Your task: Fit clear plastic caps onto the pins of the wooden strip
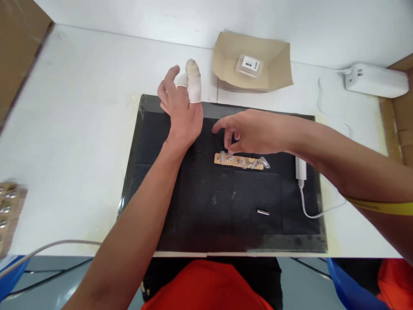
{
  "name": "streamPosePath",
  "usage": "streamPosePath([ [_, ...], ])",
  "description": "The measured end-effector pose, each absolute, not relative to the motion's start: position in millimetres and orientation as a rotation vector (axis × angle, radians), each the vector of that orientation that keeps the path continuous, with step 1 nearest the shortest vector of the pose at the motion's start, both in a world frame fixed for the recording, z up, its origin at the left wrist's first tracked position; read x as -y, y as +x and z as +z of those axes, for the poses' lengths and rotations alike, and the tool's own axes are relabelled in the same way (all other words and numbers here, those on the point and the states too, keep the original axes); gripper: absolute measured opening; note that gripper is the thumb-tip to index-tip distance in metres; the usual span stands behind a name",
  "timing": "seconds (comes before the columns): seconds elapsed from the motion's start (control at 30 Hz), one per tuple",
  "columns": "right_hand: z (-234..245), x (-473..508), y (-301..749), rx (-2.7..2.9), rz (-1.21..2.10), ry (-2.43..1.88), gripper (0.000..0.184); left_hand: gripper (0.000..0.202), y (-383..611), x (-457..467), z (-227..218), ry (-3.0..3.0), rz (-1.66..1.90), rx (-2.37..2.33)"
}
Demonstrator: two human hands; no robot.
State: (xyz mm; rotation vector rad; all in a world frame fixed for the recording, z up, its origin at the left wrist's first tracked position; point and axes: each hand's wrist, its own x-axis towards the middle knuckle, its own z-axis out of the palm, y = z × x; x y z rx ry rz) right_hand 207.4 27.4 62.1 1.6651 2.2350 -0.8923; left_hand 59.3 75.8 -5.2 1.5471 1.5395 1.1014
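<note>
My left hand (182, 103) is raised over the far left part of a black mat (193, 206), fingers spread, with white finger cots on two fingers; it holds nothing. My right hand (251, 131) hovers just above a tan strip (240, 161) that carries several small metal parts under clear plastic. Its fingers curl down toward the strip's left end, and I cannot see whether they touch it. A small metal pin (263, 212) lies on the mat nearer to me.
A brown cardboard tray (277, 64) holding a small clear labelled box (248, 65) sits beyond the mat. A white adapter (376, 79) and its cable (335, 118) lie at right, with a white plug (300, 168) on the mat. Another parts card (8, 211) rests at the left edge.
</note>
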Motion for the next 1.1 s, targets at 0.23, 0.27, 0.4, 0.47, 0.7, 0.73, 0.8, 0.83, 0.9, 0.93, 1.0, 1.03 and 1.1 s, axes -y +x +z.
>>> streamPosePath([
  [0.23,55,-30,211,-2.171,-1.041,1.683,0.062,0.040,59,-78,-6,1.546,1.082,-1.534],
  [0.27,55,-30,211,-2.168,-1.061,1.673,0.063,0.040,59,-78,-7,1.545,1.080,-1.531],
  [0.4,52,-31,214,-2.151,-1.113,1.666,0.067,0.037,59,-77,-6,1.528,1.096,-1.515],
  [0.47,50,-32,214,-2.135,-1.141,1.686,0.066,0.036,59,-77,-6,1.514,1.099,-1.518],
  [0.7,51,-32,228,-2.343,-0.837,1.798,0.055,0.040,59,-76,-6,1.538,1.092,-1.535],
  [0.73,49,-30,233,-2.432,-0.693,1.780,0.049,0.041,59,-77,-6,1.534,1.097,-1.535],
  [0.8,44,-25,247,-2.588,-0.450,1.677,0.041,0.042,59,-76,-6,1.522,1.099,-1.526],
  [0.83,40,-22,254,-2.641,-0.411,1.611,0.039,0.044,59,-76,-7,1.518,1.096,-1.523],
  [0.9,31,-16,267,-2.712,-0.402,1.588,0.037,0.046,59,-76,-6,1.513,1.087,-1.524],
  [0.93,27,-14,273,-2.737,-0.400,1.615,0.035,0.046,59,-76,-6,1.514,1.082,-1.526],
  [1.0,21,-10,281,-2.789,-0.379,1.690,0.032,0.044,59,-75,-6,1.528,1.068,-1.524],
  [1.03,20,-8,283,-2.819,-0.354,1.719,0.031,0.043,59,-75,-6,1.537,1.067,-1.521],
  [1.1,21,-2,287,-2.859,-0.259,1.743,0.031,0.044,58,-76,-7,1.552,1.073,-1.514],
])
